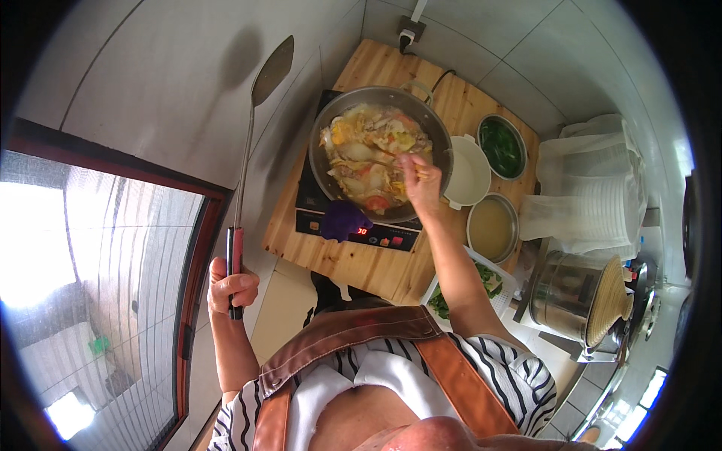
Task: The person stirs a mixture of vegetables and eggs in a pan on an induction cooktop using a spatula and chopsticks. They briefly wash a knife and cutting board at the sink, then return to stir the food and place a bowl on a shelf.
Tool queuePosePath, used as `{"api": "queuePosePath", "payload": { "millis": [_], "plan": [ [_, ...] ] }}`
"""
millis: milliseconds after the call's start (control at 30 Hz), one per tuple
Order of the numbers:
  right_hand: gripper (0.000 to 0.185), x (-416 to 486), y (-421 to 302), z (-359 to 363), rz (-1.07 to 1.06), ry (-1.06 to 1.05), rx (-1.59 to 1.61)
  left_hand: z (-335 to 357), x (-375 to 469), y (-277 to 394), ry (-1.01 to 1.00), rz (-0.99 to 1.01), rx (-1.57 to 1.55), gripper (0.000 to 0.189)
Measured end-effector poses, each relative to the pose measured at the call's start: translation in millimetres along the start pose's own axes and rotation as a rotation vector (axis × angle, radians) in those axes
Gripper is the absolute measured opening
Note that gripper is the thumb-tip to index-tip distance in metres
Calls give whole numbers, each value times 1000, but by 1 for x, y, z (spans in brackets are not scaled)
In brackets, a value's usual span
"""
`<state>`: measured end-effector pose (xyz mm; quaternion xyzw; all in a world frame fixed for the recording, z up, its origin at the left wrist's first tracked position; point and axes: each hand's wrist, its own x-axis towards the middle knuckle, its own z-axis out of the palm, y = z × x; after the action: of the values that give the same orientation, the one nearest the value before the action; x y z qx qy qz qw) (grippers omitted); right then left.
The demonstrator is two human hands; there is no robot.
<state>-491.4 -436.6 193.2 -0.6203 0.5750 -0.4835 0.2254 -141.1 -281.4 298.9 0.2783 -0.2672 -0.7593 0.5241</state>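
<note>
My left hand (pixel 232 286) grips the red-and-black handle of a metal spatula (pixel 273 70), its blade raised beside the tiled wall. Over a large round pan (pixel 441 186), my right hand (pixel 422 179) is closed on wooden chopsticks (pixel 389 160), whose tips reach into the food. Stewed cabbage, tomato pieces and egg in broth (pixel 366 152) fill the pan. It sits on a black induction cooker (pixel 307 194) with a lit red display. A purple cloth (pixel 343 221) lies against the near side of the pan, partly over the control panel.
On the wooden table (pixel 350 270), right of the pan, are a white pot (pixel 468 169), a bowl of green leaves (pixel 501 146) and a bowl of pale liquid (pixel 492 227). A white basket of greens (pixel 509 287) is near my right arm. Bagged plates, a steel pot and a window flank the space.
</note>
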Motion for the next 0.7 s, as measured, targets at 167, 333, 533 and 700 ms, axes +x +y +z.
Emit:
{"api": "queuePosePath", "payload": {
  "millis": [167, 333, 533, 700],
  "plan": [
    [26, 14, -6, -37, 175, 40, 72, -5, -4, 0, 19, 4, 6, 43],
    [27, 64, -9, -21, 165, 147, 132, -5, -4, -1, 7, 2, -15, 44],
    [28, 81, 37, 15, 129, 218, 222, 1, -6, 1, -19, 29, -2, 43],
    [23, 66, 51, 22, 90, 286, 222, 3, -12, 4, 171, -62, -14, 29]
  ]
}}
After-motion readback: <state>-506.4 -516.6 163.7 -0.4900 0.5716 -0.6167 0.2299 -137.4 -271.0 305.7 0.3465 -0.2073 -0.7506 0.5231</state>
